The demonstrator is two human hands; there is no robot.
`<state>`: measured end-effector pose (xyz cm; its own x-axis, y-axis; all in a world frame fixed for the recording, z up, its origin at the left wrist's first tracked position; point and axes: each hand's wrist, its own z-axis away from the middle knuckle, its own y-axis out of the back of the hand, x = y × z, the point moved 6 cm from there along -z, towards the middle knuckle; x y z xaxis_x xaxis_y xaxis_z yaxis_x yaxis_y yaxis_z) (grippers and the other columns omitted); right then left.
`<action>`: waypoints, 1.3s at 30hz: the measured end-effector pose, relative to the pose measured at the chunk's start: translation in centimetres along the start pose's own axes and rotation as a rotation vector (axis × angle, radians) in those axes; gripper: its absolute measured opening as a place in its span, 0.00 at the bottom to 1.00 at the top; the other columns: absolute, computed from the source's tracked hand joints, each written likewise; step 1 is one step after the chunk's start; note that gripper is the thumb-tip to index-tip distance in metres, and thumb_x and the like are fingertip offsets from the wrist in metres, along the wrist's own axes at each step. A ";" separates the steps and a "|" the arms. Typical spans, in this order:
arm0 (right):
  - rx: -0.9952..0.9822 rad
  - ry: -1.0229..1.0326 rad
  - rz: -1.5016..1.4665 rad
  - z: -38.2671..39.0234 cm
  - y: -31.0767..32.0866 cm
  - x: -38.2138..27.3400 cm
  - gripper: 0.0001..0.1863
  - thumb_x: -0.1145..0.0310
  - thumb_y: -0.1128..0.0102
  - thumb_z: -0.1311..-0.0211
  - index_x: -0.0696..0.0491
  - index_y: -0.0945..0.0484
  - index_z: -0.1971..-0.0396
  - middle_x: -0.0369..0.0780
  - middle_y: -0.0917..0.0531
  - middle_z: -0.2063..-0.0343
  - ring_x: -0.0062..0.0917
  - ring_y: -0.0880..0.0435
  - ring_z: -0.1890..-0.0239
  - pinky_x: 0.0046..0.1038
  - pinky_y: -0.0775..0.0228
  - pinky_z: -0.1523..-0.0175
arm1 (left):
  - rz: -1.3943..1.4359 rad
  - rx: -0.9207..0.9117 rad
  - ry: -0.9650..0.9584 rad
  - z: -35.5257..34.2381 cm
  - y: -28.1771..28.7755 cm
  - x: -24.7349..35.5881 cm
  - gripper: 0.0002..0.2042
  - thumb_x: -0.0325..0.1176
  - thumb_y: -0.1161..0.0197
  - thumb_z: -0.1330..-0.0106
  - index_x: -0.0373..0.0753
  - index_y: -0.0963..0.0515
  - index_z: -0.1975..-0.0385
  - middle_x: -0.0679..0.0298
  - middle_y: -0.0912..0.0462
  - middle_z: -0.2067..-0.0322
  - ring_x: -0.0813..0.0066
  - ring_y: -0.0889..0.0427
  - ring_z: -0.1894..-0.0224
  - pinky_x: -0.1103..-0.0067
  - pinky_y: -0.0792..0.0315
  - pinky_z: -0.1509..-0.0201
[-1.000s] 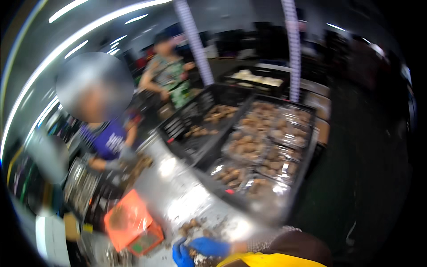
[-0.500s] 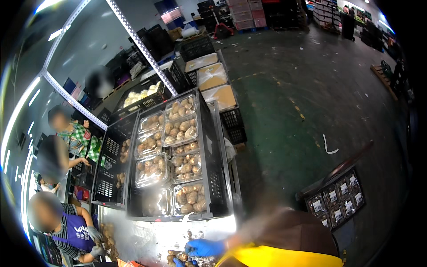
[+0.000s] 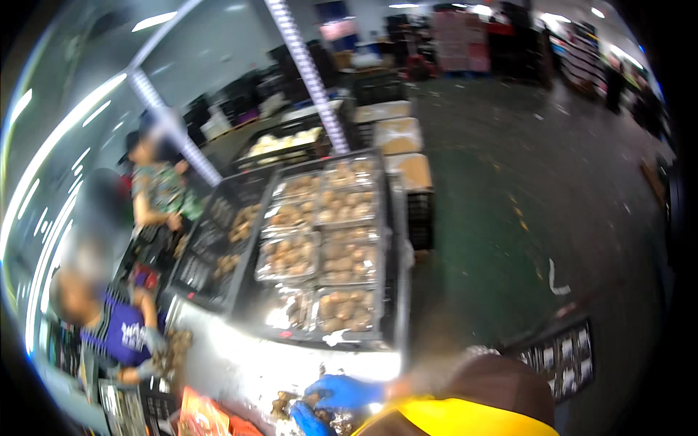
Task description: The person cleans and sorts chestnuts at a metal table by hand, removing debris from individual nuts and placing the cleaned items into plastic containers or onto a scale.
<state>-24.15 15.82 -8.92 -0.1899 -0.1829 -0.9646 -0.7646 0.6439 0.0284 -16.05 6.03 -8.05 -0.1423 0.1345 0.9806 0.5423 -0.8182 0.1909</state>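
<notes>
At the lower edge, my right hand (image 3: 336, 392) in a blue glove is closed over a small brown taro (image 3: 315, 398). Just below it is my left hand (image 3: 310, 419), also gloved in blue; motion smears its fingers, so its grip is unclear. Loose taros (image 3: 282, 404) lie beside both hands on the shiny metal table (image 3: 240, 356), among dark crumbs of soil. Beyond them stands a black crate (image 3: 392, 291) with several clear plastic boxes of taros (image 3: 345, 311) in rows.
Another black crate (image 3: 211, 254) with loose taros adjoins on the left. A co-worker in a purple apron (image 3: 127, 330) handles taros at the table's left side. Orange-red packaging (image 3: 203, 414) lies at the near edge. A tray of dark packages (image 3: 567, 360) sits low at right.
My view has swung, so the crates and co-workers appear further right and the orange-red packaging shows more. My hands stay close together at the loose taros; my left hand shows more.
</notes>
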 end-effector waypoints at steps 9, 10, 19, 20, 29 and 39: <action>-0.227 -0.061 -0.012 -2.7 -2.5 0.6 0.17 0.66 0.40 0.49 0.49 0.24 0.56 0.38 0.29 0.63 0.21 0.25 0.63 0.22 0.31 0.57 | 0.352 0.107 0.350 0.8 2.1 0.3 0.16 0.35 0.59 0.33 0.35 0.37 0.50 0.59 0.28 0.58 0.74 0.28 0.58 0.81 0.30 0.59; -0.287 -0.170 -0.179 -3.2 -4.1 0.5 0.16 0.68 0.40 0.49 0.50 0.23 0.57 0.38 0.29 0.63 0.21 0.25 0.62 0.22 0.31 0.57 | 0.464 0.166 0.345 1.2 2.8 -0.2 0.16 0.35 0.59 0.33 0.36 0.37 0.50 0.59 0.28 0.58 0.74 0.27 0.59 0.81 0.29 0.61; -0.233 -0.006 0.095 -3.6 -4.5 -1.2 0.07 0.71 0.41 0.51 0.56 0.23 0.71 0.39 0.25 0.71 0.27 0.24 0.63 0.26 0.32 0.59 | 0.602 0.181 0.379 1.2 2.8 -8.9 0.24 0.50 0.60 0.34 0.31 0.29 0.63 0.59 0.24 0.77 0.76 0.30 0.82 0.82 0.35 0.79; -0.241 -0.058 0.076 -3.8 -4.7 -1.1 0.06 0.71 0.41 0.50 0.56 0.25 0.73 0.39 0.26 0.73 0.27 0.24 0.65 0.27 0.32 0.62 | 0.645 0.172 0.407 1.2 2.6 -8.0 0.23 0.48 0.62 0.33 0.32 0.28 0.63 0.59 0.24 0.76 0.75 0.29 0.81 0.82 0.35 0.80; -0.192 0.365 0.432 -2.9 -5.5 -3.7 0.08 0.65 0.48 0.47 0.54 0.27 0.73 0.43 0.28 0.74 0.37 0.28 0.71 0.32 0.33 0.67 | 0.973 0.165 0.466 0.7 2.6 -2.6 0.20 0.48 0.62 0.33 0.36 0.29 0.65 0.64 0.26 0.79 0.77 0.29 0.82 0.83 0.36 0.81; -0.222 -0.024 0.245 -0.7 -3.2 -0.1 0.14 0.58 0.48 0.42 0.55 0.30 0.74 0.44 0.29 0.79 0.37 0.28 0.76 0.31 0.36 0.69 | 0.263 0.225 0.093 -0.3 4.7 -0.7 0.13 0.39 0.47 0.37 0.37 0.28 0.60 0.67 0.26 0.77 0.83 0.30 0.83 0.87 0.37 0.83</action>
<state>-22.12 13.33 -8.71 -0.3723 -0.0238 -0.9278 -0.8143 0.4881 0.3142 -13.63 1.89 -7.88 -0.0432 -0.1244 0.9913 0.7377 -0.6731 -0.0523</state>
